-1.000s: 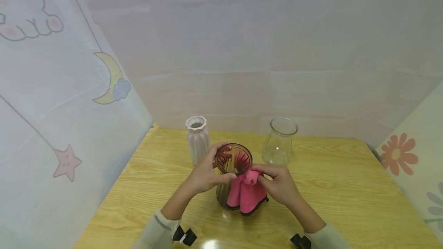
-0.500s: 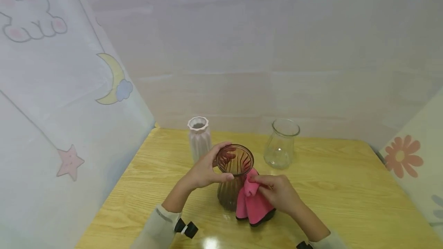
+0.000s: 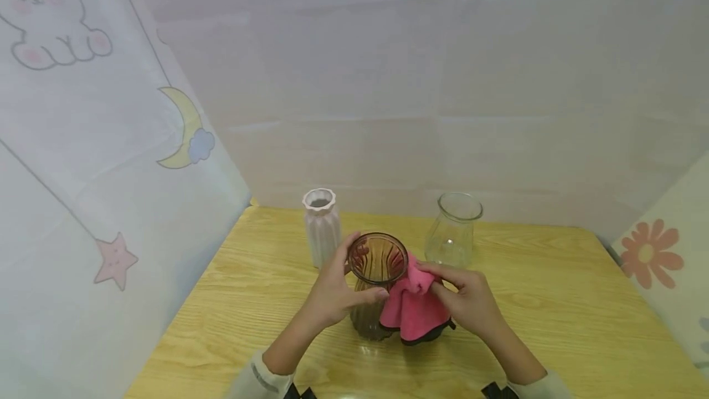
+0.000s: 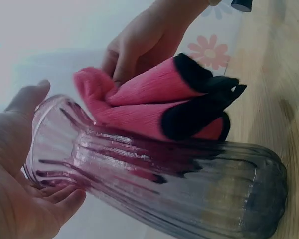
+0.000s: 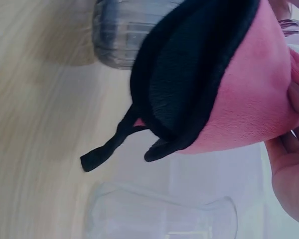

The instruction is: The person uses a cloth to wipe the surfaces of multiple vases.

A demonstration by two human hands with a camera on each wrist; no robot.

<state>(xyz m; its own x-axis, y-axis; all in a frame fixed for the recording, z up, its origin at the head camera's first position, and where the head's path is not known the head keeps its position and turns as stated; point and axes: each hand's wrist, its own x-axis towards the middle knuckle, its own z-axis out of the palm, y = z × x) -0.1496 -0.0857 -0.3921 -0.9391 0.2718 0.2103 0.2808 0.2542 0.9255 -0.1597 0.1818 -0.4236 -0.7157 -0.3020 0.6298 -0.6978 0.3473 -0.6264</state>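
Note:
A tinted, ribbed glass vase (image 3: 370, 318) stands upright on the table, purplish at its neck and grey lower down in the left wrist view. My left hand (image 3: 331, 293) grips it just below the rim, thumb on the near side and fingers round the far side. Bunched up in my right hand (image 3: 471, 302) is a pink cloth (image 3: 414, 316) with a black border, pinched between thumb and fingers. It lies against the right side of the vase, and its loose part hangs down. A black loop (image 5: 107, 149) sticks out from the cloth's edge in the right wrist view.
Behind the left hand stands a white fluted vase (image 3: 323, 236) with a scalloped rim. A clear glass vase (image 3: 450, 242) is at the back right, beyond the right hand. Pale printed sheets (image 3: 354, 91) rise behind and beside the wooden table (image 3: 532, 300).
The right hand moved the cloth down the side of the vase, then back up towards the rim. The left hand keeps its hold, its thumb now slightly lower.

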